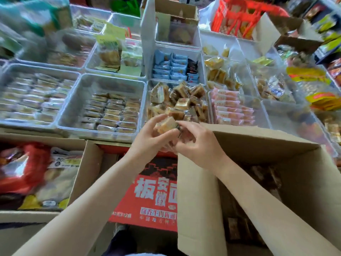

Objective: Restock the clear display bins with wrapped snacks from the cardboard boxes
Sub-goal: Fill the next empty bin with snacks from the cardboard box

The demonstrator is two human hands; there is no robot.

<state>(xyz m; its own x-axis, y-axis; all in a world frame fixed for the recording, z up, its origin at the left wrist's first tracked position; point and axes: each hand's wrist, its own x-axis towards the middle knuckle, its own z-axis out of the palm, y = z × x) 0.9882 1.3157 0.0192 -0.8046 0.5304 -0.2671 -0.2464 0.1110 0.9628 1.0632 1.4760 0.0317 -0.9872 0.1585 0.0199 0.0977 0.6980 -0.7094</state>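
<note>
Shop display surface, crowded with rows of clear plastic bins; cardboard boxes along the near edge. Motion blur at far left and right margins.

Centre bin point(145, 100): loose heap of brown wrapped snacks point(180, 100), piled above the rim. Left of it, bin point(73, 100) with tan bars laid in neat rows, partly filled. Further left, another bin point(11, 71) of pale bars. Beyond the centre bin, blue-wrapped packets point(170, 67) stacked in columns. Right of centre, pink packets point(230, 108) in rows.

Open cardboard box point(267, 154) near right, flaps up, dark wrapped items inside, detail unclear. Second open box point(86, 163) near left holding red and white bags point(33, 172). Red printed carton point(153, 196) flat between the two boxes.

Both hands raised together just over the near rim of the centre bin. Left hand point(153, 137) curled around a wrapped snack block point(166, 125). Right hand point(197, 143) curled, fingertips point(181, 123) pinching the same block's right end. More wrapped pieces apparently bunched beneath the hands, count not discernible.
</note>
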